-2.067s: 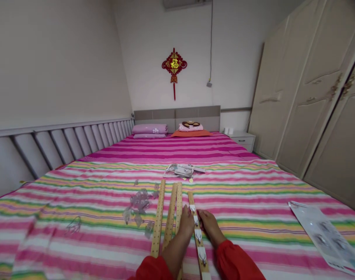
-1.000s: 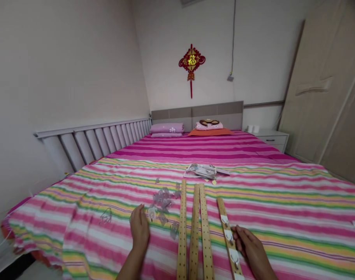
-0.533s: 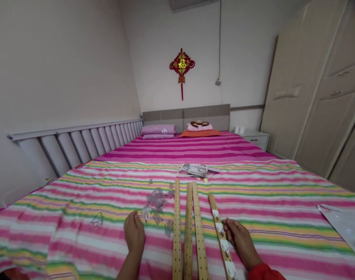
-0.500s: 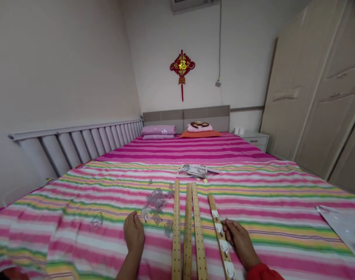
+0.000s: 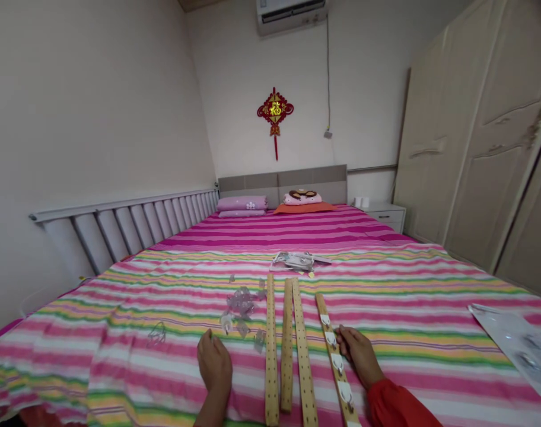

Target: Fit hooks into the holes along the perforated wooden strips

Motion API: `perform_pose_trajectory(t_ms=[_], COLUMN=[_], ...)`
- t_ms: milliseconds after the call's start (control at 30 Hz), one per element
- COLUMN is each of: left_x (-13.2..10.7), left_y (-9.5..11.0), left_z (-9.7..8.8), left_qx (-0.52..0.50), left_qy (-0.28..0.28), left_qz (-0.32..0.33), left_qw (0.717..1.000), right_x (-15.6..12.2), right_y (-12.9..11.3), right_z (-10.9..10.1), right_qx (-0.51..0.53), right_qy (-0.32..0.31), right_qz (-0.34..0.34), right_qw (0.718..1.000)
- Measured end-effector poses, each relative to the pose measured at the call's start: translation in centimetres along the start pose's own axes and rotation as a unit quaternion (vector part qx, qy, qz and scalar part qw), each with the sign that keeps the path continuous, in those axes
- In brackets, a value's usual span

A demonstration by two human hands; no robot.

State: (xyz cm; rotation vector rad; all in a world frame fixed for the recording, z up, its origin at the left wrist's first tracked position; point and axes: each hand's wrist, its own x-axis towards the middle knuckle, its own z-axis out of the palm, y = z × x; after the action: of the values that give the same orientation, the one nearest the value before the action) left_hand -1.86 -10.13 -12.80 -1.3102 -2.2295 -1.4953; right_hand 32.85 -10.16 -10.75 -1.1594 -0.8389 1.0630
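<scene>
Along the right side of a wooden strip (image 5: pixel 322 307), my right hand (image 5: pixel 358 353) has its fingers closed at the edge, beside a white hook (image 5: pixel 331 339). Several white hooks with metal hook ends sit in a row on that strip. To the left lie three bare strips with small dark holes: one strip (image 5: pixel 271 350), a middle strip (image 5: pixel 287 356) and another strip (image 5: pixel 304 350). My left hand (image 5: pixel 215 360) is closed, its fingers curled and their inner side hidden. It is just below a scatter of clear plastic pieces (image 5: pixel 242 301) and touches none of the strips.
All this lies on a striped bedsheet (image 5: pixel 132 379). A plastic packet (image 5: pixel 297 260) is beyond the strips, and a clear package (image 5: pixel 515 344) with hooks lies at right. Thin clear loops (image 5: pixel 156 335) lie at left. A bed rail (image 5: pixel 119 219) runs along the left wall.
The view has tilted up a little, showing more of the air conditioner. My left hand sits slightly further right and lower. My right hand stays at the strip with the hooks.
</scene>
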Motion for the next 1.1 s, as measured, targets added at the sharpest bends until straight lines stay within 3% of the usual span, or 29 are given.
perform_pose_trajectory(t_ms=[400,900,1100], left_x=[0.2,0.3,0.4], left_y=[0.8,1.5,1.5], left_z=[-0.2,-0.8,-0.8], left_qx=[0.03,0.01,0.018], left_qy=[-0.035,-0.032,-0.038], left_qz=[0.005,-0.051,-0.044], left_qw=[0.999,0.998,0.998], right_x=[0.2,0.3,0.3], right_y=[0.4,0.7,0.7], right_z=[-0.1,-0.3,-0.3], right_qx=[0.005,0.024,0.026], right_qy=[-0.001,-0.013,-0.01], right_qz=[-0.007,0.004,-0.001], right_qw=[1.0,1.0,1.0])
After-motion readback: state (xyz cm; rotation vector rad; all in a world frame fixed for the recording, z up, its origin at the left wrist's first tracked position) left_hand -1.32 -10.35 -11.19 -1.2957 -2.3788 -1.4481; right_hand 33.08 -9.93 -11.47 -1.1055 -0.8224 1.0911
